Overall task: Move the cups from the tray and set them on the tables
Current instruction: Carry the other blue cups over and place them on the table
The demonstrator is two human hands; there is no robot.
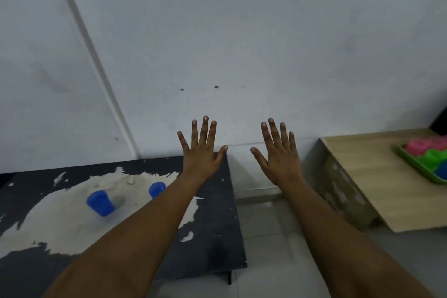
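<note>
While both hands are hanging spread in the air with nothing in them, the left hand (200, 152) over the far corner of the dark desk (217, 225) and the right hand (278, 155) over the gap between the two desks, every one of the fingers (205, 128) is stretching out flat, released.

Two blue cups (100, 202) are already standing upside down on the dark desk, on its worn pale patch. More cups, pink (420, 145), green and blue, are sitting in the green tray (411, 162) on the wooden desk (362, 176), at the right edge of view.

Risk is lying mostly in the reach: the tray is sitting partly out of view, so a blind grab is likely tipping a cup. Whether those cups are nested I cannot tell; if they are, lifting one is likely dragging a neighbour out with it.
</note>
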